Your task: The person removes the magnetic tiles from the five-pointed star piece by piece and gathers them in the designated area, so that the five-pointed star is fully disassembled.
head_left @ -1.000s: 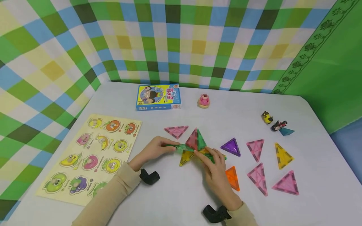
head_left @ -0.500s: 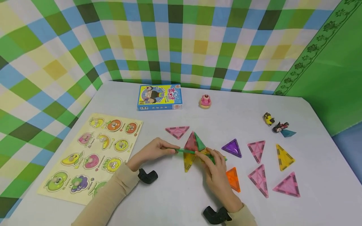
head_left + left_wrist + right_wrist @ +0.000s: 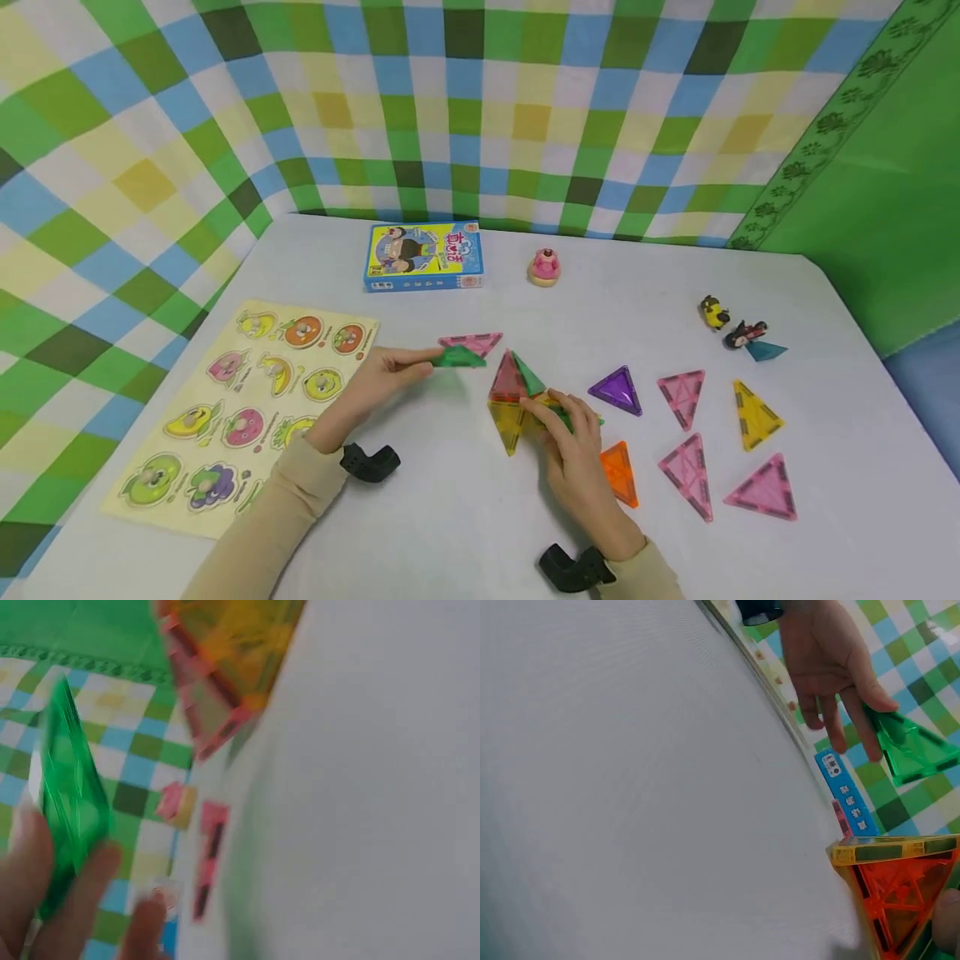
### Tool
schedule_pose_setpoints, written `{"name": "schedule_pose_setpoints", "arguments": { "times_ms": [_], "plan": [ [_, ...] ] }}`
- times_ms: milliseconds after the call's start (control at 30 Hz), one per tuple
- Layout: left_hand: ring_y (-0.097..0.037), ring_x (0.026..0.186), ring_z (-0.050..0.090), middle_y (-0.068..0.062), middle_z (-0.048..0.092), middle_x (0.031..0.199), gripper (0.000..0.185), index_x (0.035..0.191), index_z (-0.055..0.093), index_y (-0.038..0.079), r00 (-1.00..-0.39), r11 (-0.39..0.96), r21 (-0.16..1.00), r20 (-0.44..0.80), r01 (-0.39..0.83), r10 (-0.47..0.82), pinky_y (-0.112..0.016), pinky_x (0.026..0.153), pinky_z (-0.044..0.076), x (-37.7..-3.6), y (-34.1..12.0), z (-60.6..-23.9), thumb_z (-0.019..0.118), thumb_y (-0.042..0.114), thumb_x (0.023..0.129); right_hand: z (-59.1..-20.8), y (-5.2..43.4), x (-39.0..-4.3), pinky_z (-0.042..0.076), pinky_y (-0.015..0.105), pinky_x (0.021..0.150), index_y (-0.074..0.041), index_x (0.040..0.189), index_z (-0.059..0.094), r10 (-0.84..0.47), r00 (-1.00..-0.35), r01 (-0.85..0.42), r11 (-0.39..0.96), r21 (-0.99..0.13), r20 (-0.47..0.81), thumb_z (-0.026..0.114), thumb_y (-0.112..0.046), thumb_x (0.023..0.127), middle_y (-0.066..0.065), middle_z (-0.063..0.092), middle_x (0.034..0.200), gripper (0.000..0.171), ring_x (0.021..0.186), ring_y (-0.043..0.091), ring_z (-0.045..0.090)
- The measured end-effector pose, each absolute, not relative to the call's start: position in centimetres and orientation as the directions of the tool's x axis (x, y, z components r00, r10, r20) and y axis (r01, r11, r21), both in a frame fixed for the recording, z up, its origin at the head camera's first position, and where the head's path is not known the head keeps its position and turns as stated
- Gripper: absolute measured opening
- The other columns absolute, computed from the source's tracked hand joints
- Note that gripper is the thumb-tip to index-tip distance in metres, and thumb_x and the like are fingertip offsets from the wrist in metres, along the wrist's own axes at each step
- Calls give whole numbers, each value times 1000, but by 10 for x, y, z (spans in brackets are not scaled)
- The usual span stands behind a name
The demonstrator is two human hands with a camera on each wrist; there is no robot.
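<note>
My left hand (image 3: 363,392) pinches a translucent green triangular magnetic tile (image 3: 459,357) between thumb and fingers, raised above the table, apart from the joined tiles. In the left wrist view this green tile (image 3: 73,780) stands nearly on edge by blurred fingers. At the table's middle is a structure of joined magnetic tiles (image 3: 507,379), showing red, green and yellow triangles. My right hand (image 3: 577,471) holds its right side, partly hiding yellow and green pieces. An orange-red tile (image 3: 900,896) sits below a yellow tile (image 3: 900,850) in the right wrist view.
Behind the green tile lies a pink triangle (image 3: 480,342). Purple (image 3: 616,391), orange (image 3: 619,475), pink and yellow triangles lie to the right. A fruit puzzle board (image 3: 217,442) lies left; a blue-yellow box (image 3: 424,257), pink figurine (image 3: 544,267) and small toys (image 3: 746,334) stand farther back.
My left hand has pulled the green tile away from the structure, leftward and back toward the pink triangle. The structure's yellow triangle has shifted slightly right. My right hand stays in place.
</note>
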State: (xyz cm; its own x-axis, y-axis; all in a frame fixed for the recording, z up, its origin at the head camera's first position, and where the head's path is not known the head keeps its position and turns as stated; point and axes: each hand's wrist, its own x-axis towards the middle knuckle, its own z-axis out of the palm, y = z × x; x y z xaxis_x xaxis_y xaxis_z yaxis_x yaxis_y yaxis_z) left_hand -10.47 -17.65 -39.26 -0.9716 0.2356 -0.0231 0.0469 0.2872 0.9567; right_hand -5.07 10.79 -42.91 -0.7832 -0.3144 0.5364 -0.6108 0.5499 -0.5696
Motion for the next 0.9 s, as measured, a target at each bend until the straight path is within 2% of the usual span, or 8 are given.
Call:
{"name": "schedule_pose_setpoints", "arguments": {
  "times_ms": [133,233,300,400,467,600,767,900],
  "plan": [
    [-22,104,55,-8,60,113,31,114,64,10,-998,489,871,62,46,-16,-33,75,44,-127,-188,-378,63,24,86,-429,109,-53,23,59,88,-16,121,56,-306,-782,-610,556,-565,543,56,14,79,24,41,126,52,113,45,31],
    [-19,80,59,-12,64,104,30,113,64,11,-990,626,779,111,33,-86,-29,61,41,-146,-190,-381,63,24,86,-429,110,-53,23,59,88,-15,122,56,-306,-784,-607,564,-560,541,56,15,79,24,41,126,52,113,45,31],
    [-16,59,50,-11,67,82,30,112,65,11,-991,701,713,100,7,-92,-27,50,34,-154,-188,-385,63,25,86,-430,110,-52,23,59,88,-16,122,56,-309,-785,-606,567,-558,538,57,14,79,24,41,126,53,113,45,32],
    [-14,52,38,-10,62,67,32,113,65,11,-995,798,603,56,-28,-77,-26,46,28,-156,-182,-386,63,27,85,-432,110,-51,24,57,89,-19,124,55,-318,-773,-619,565,-546,548,56,10,81,23,42,126,51,113,44,33],
    [-16,56,43,-11,63,73,36,115,64,10,-998,843,536,25,-38,-60,-26,46,29,-154,-177,-384,64,29,85,-433,109,-50,25,57,89,-20,125,54,-321,-760,-635,554,-539,565,54,4,86,23,42,126,46,112,43,33],
    [-23,73,54,-16,63,106,43,118,61,8,-997,898,441,64,-3,-35,-30,52,39,-144,-164,-377,66,32,82,-434,110,-51,25,54,89,-22,126,53,-324,-739,-656,546,-521,591,45,-11,94,22,42,125,35,112,43,33],
    [-37,94,57,-20,55,119,54,120,59,8,-989,930,360,142,78,28,-44,70,44,-127,-141,-370,70,40,77,-432,111,-52,23,59,88,-20,125,53,-328,-765,-632,548,-548,554,53,4,85,23,41,126,46,113,44,31],
    [-34,112,48,-17,51,126,64,122,56,6,-983,904,392,131,169,127,-49,88,37,-107,-118,-371,71,44,73,-431,110,-51,24,60,88,-20,124,54,-328,-785,-609,565,-556,526,57,11,79,23,41,127,54,114,43,31]
  ]
}}
